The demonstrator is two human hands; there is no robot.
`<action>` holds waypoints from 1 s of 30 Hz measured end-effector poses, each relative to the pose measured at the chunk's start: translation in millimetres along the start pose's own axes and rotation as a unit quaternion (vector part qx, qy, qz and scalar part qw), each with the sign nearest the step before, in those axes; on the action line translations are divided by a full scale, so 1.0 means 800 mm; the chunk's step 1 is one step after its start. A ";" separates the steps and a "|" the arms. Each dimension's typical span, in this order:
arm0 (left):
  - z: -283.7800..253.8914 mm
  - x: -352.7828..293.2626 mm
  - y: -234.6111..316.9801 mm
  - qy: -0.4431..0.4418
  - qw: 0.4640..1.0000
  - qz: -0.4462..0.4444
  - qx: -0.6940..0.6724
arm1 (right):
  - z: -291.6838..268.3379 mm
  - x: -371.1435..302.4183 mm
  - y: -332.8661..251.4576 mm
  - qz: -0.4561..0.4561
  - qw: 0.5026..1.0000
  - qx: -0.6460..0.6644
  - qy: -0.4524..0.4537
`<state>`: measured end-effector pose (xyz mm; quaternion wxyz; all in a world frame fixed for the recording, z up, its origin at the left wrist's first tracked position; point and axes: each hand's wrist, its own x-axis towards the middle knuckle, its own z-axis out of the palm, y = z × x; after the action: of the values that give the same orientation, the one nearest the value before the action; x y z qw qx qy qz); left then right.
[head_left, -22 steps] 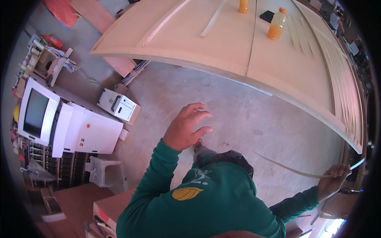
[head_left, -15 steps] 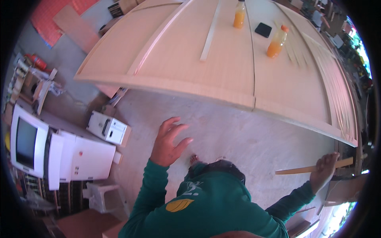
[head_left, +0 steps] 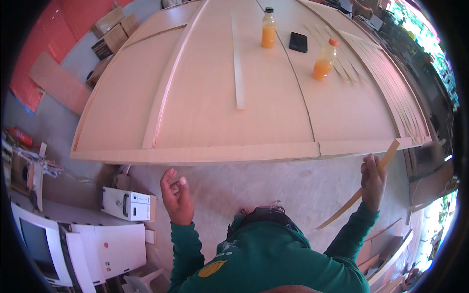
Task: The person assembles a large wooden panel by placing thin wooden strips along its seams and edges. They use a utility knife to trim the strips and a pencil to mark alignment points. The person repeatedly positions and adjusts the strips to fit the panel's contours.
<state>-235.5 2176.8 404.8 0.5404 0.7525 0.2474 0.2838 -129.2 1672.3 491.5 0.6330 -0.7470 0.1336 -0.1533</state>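
My right hand [head_left: 373, 183] is closed round a thin wooden strip [head_left: 346, 208], which slants from near the table's right front corner down toward my body. My left hand [head_left: 178, 198] hangs in front of the table edge with fingers partly curled, apart from each other, and nothing in it. Ahead of both hands lies a large pale wood-panelled table [head_left: 195, 154] with raised wooden edging. A lone pale strip [head_left: 237, 73] lies lengthwise on its middle, and several thin strips [head_left: 398, 97] lie along its right side.
Two bottles of orange drink, one dark-capped [head_left: 268, 34] and one orange-capped [head_left: 324, 66], stand on the table beside a black phone [head_left: 298, 42]. To the left on the floor are a white metal box [head_left: 115, 202] and a white machine [head_left: 117, 249]. Boards [head_left: 386, 254] lie at the lower right.
The table now sits lower and nearer in view. My right hand has risen with the strip, which has turned from nearly level to steeply slanted. My left hand's fingers have curled more.
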 end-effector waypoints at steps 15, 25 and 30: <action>-0.114 0.140 -0.073 0.265 0.930 -0.160 -0.196 | 0.141 -0.064 0.048 0.115 0.960 0.134 -0.215; -0.317 0.306 -0.176 0.377 0.877 -0.160 -0.251 | 0.196 -0.064 0.045 0.105 0.966 0.227 -0.062; -0.392 0.364 -0.202 0.341 0.886 -0.161 -0.269 | 0.231 -0.068 0.054 0.093 0.962 0.253 0.046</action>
<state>-255.4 2633.4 377.1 0.6427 0.3852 0.4485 0.4872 -105.6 1853.6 417.8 0.8057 -0.5391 0.1884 -0.1574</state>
